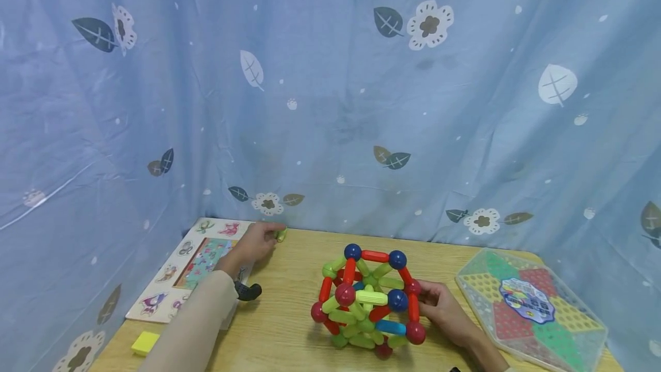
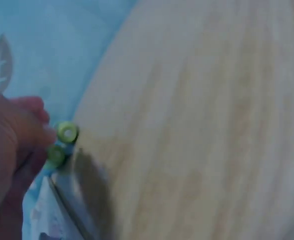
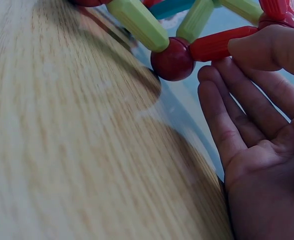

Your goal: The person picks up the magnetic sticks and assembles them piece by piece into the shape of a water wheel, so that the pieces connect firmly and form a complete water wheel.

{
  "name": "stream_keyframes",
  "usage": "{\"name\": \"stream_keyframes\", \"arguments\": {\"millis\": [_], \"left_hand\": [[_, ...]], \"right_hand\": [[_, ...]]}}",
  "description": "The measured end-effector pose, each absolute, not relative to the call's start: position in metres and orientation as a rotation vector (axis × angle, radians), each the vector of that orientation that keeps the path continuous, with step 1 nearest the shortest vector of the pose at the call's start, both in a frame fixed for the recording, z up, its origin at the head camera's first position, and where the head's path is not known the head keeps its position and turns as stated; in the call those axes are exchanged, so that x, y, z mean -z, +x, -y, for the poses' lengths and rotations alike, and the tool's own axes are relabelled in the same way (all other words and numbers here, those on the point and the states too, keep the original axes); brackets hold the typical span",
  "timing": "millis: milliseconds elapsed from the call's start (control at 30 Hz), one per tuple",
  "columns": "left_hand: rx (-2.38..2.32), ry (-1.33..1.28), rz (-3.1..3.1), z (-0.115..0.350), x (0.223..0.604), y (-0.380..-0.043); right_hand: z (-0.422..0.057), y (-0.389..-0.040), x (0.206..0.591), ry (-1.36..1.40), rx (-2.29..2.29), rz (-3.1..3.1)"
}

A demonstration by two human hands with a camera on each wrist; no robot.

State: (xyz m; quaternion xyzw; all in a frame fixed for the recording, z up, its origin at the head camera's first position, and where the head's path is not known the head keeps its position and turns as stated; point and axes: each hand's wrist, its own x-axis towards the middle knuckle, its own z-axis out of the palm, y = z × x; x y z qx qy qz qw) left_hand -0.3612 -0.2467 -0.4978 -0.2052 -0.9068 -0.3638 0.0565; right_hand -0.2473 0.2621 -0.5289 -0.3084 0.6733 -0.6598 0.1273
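Note:
At the table's far edge, my left hand [image 1: 256, 242] has its thumb and forefinger at a pair of short green magnetic rods [image 2: 67, 132], pinching at the nearer end. The rods lie side by side, partly covered by the fingers. My right hand [image 1: 443, 309] holds the right side of a cage-like magnetic stick-and-ball model [image 1: 372, 298]. Its thumb presses a red rod [image 3: 221, 44], with the fingertips behind that rod. Green, red and blue rods join dark blue and red balls in the model. A lower red ball [image 3: 172, 59] sits close over the table in the right wrist view.
A white picture board [image 1: 170, 271] with animal drawings lies under the left forearm. Near it is a yellow block [image 1: 145, 343]. On the right lies a clear-covered Chinese checkers board [image 1: 573, 314]. A blue patterned curtain [image 1: 330, 102] hangs along the table's far edge.

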Motion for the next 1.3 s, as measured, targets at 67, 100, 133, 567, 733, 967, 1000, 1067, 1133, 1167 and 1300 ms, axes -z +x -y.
{"name": "stream_keyframes", "arguments": {"millis": [67,100,133,567,733,967,1000,1067,1133,1167,1300], "left_hand": [[0.960,-0.664,2.768,0.242,0.499,-0.360],[0.884,-0.696,2.761,0.240,0.499,-0.360],[0.828,-0.726,2.751,0.237,0.499,-0.359],[0.573,-0.630,2.779,0.227,0.492,-0.338],[0.583,-0.496,2.770,0.224,0.491,-0.321],[1.312,-0.370,2.538,0.174,0.447,-0.270],[1.454,-0.386,2.488,0.164,0.435,-0.261],[1.702,-0.436,2.397,0.143,0.412,-0.244],[1.902,-0.481,2.320,0.121,0.392,-0.229],[1.966,-0.494,2.300,0.110,0.384,-0.223],[2.025,-0.575,2.315,0.070,0.364,-0.209]], "right_hand": [[-0.263,-0.247,0.530,-0.889,1.923,-1.975],[-0.263,-0.247,0.530,-0.884,1.926,-1.980],[-0.263,-0.247,0.530,-0.883,1.929,-1.985],[-0.261,-0.246,0.532,-0.857,1.932,-1.997],[-0.258,-0.246,0.532,-0.860,1.927,-2.002],[-0.258,-0.245,0.531,-0.851,1.914,-2.004],[-0.258,-0.246,0.531,-0.853,1.913,-2.003],[-0.258,-0.246,0.530,-0.851,1.911,-2.003],[-0.258,-0.246,0.529,-0.846,1.905,-2.006],[-0.258,-0.247,0.528,-0.845,1.905,-2.009],[-0.258,-0.247,0.527,-0.845,1.908,-2.016]]}}
